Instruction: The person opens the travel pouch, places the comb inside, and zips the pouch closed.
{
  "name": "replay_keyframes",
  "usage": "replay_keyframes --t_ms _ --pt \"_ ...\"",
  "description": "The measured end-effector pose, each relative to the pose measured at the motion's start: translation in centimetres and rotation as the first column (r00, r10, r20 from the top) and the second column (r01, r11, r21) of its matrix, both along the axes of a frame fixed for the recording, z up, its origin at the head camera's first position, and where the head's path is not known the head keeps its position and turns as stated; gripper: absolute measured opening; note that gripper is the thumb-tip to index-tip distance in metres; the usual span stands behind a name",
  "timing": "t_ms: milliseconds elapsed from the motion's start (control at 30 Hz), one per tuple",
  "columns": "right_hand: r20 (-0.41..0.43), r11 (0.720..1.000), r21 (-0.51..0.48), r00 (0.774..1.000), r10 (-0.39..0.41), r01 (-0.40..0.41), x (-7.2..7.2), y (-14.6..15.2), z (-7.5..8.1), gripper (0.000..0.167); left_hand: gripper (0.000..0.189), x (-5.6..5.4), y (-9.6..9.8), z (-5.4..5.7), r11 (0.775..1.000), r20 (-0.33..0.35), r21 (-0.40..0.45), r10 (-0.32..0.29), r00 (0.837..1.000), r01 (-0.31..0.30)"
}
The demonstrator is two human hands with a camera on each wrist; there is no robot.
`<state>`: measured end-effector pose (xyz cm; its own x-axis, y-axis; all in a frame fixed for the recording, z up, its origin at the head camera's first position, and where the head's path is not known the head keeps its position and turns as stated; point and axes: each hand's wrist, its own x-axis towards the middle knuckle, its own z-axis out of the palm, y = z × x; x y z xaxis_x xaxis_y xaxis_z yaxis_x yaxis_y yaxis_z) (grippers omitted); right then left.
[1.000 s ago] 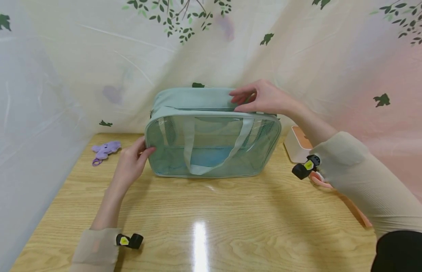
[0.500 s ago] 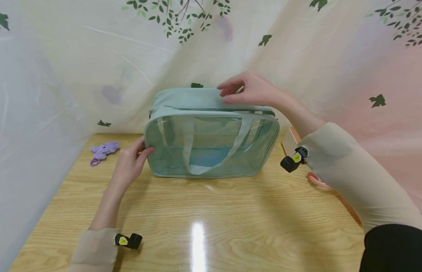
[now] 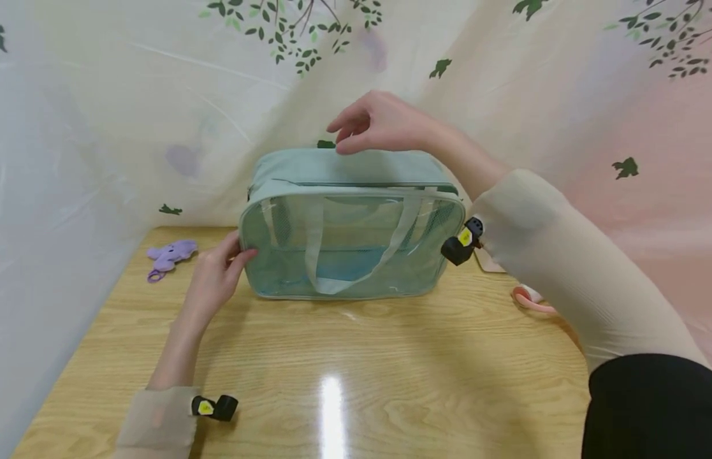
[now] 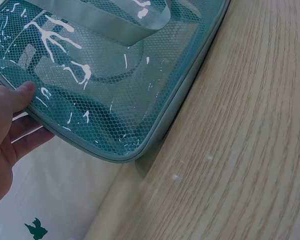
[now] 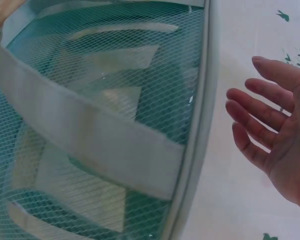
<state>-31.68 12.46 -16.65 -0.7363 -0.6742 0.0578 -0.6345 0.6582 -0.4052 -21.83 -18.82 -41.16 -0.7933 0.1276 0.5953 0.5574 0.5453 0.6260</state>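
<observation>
A pale green zip bag (image 3: 356, 242) with a see-through front and a hanging strap handle (image 3: 314, 245) stands upright on the table. My left hand (image 3: 215, 271) pinches its left edge, thumb on the clear front and fingers behind, as the left wrist view confirms. Above the bag's top, my right hand (image 3: 378, 124) hovers with relaxed, slightly bent fingers. In the right wrist view that hand (image 5: 275, 115) has nothing in it and is apart from the bag (image 5: 90, 120). The zip gap along the top front looks partly open at the right.
A purple plush keychain (image 3: 171, 254) lies at the table's left. Behind the right forearm, a white box is mostly hidden, and a pink-orange loop (image 3: 530, 301) lies nearby. A patterned cloth (image 3: 218, 95) hangs behind the wood table (image 3: 275, 370).
My right hand has moved left and up, from the bag's top right to above its top middle. The left hand keeps its pinch on the edge. The bag has stayed in place.
</observation>
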Motion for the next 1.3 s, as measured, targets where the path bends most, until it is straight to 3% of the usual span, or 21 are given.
replay_keyframes --t_ms 300,667,933,1300 --pt "-0.036 0.991 0.122 0.997 0.065 -0.06 -0.3 -4.5 2.3 0.046 0.026 0.0 -0.3 0.0 1.0 0.024 -0.009 0.014 1.0 -0.014" --pt "0.105 0.949 0.287 0.989 0.106 -0.133 -0.6 -10.3 3.9 0.046 0.024 0.1 -0.8 0.0 0.999 0.003 -0.023 0.023 1.0 -0.023" --pt "0.119 0.926 0.35 0.987 0.103 -0.139 -0.3 -14.3 4.1 0.038 0.026 0.2 -0.8 0.3 1.0 0.012 -0.011 0.014 1.0 -0.014" --pt "0.191 0.83 0.543 0.981 0.029 -0.13 -0.3 -17.8 3.5 0.025 0.026 -0.2 0.1 0.0 1.0 0.005 0.02 -0.011 1.0 0.011"
